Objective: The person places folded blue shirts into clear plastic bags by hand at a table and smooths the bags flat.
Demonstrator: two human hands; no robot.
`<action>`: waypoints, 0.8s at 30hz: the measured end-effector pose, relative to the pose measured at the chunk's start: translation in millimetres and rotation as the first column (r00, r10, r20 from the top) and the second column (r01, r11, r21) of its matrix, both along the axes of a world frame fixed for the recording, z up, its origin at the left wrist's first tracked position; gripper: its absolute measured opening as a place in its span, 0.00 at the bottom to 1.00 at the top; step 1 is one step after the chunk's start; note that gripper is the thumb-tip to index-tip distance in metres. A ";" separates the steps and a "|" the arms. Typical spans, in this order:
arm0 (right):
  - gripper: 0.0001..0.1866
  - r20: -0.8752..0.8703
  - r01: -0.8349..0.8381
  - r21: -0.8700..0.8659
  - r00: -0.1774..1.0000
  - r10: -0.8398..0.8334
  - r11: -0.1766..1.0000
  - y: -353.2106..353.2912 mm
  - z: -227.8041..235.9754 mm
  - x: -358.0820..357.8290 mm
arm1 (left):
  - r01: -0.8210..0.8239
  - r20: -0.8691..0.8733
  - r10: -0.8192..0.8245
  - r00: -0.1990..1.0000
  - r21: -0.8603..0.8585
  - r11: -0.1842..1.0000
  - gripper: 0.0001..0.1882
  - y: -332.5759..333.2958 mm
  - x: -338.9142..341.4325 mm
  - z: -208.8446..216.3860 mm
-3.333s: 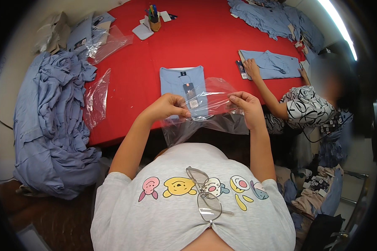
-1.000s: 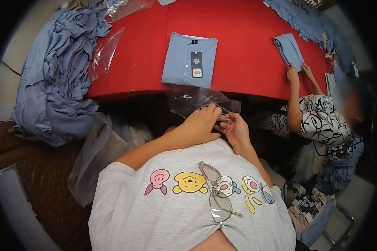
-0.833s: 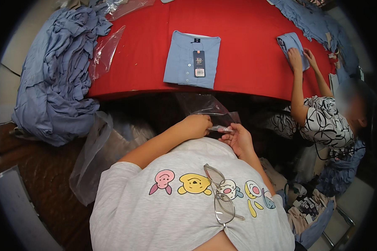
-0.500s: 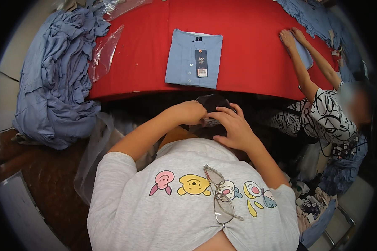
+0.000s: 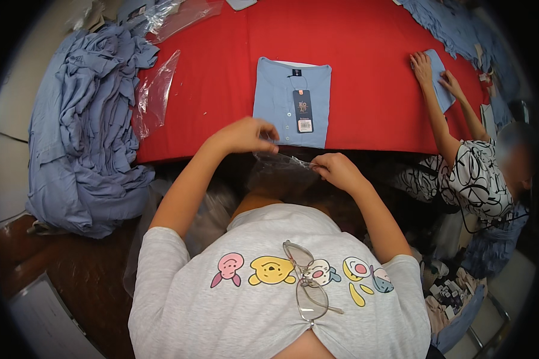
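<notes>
Clear plastic bag (image 5: 281, 170) stretches between the person's two hands, in front of the near edge of the red counter (image 5: 221, 90). At the far left, a tall heap of crumpled blue garments (image 5: 90, 131) hangs down beside the counter. Just right of it, a loose piece of clear film (image 5: 156, 99) lies on the red surface. Next comes the left hand (image 5: 248, 136), palm turned down with its fingers curled, beside the bag's upper left part; I cannot tell whether it grips the film. Just past it, a neatly folded blue shirt (image 5: 275, 102) lies flat near the counter's edge, its lower left corner partly behind that hand. A dark hang tag (image 5: 303, 112) rests on the shirt, right of a row of pale buttons. Farther right, the right hand (image 5: 338, 172) has thumb and fingers pinched on the bag's right end. Toward the right end of the counter, one hand of a co-worker (image 5: 422, 67) presses on folded blue cloth (image 5: 440, 84), and the other hand (image 5: 451, 85) is at its near side.
</notes>
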State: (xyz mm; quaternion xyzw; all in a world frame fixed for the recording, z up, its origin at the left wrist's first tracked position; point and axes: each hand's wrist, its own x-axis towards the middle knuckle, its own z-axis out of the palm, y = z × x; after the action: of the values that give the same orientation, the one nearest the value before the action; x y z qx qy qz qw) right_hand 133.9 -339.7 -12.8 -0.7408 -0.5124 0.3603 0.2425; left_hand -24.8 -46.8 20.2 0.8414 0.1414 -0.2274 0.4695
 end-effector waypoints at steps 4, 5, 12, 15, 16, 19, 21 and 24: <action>0.07 0.016 0.050 0.024 0.999 -0.050 0.998 15.2 -12.4 5.8 | -0.210 0.257 0.116 0.959 0.375 0.903 0.20 42.3 80.7 2.4; 0.07 0.007 0.070 0.012 0.998 -0.070 0.998 16.3 -13.2 7.0 | -0.256 0.359 0.083 0.930 0.466 0.847 0.22 49.9 98.0 -3.5; 0.07 -0.039 0.144 -0.071 0.988 -0.147 0.987 -5.3 -24.9 22.9 | -0.262 0.438 0.041 0.898 0.458 0.849 0.28 64.8 128.0 -93.4; 0.08 -0.068 0.161 -0.147 0.983 -0.172 0.976 -15.5 -30.1 29.3 | -0.362 0.522 0.090 0.848 0.449 0.817 0.26 43.5 106.9 -90.3; 0.08 -0.068 0.165 -0.142 0.982 -0.176 0.976 -17.2 -30.3 29.1 | -0.412 0.586 0.074 0.807 0.469 0.781 0.25 36.1 101.5 -84.5; 0.09 -0.069 0.169 -0.099 0.982 -0.176 0.981 -18.9 -32.3 35.7 | -0.402 0.726 0.153 0.670 0.182 0.898 0.23 -12.3 69.4 -54.0; 0.09 -0.087 0.147 -0.050 0.985 -0.151 0.988 -17.8 -39.2 46.2 | -0.188 0.442 0.225 0.868 -0.125 0.974 0.27 -57.4 30.9 -37.6; 0.08 -0.097 0.048 -0.098 0.994 -0.057 0.994 -4.0 -28.9 60.2 | -0.097 0.394 0.090 0.915 -0.002 0.995 0.25 -102.7 -20.4 -66.8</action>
State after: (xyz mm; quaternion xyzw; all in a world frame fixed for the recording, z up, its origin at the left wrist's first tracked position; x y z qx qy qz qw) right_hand 194.0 -343.7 -41.8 -0.7459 -0.4622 0.4145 0.2413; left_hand -45.2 -149.6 -46.6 0.8663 0.0864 -0.0296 0.4911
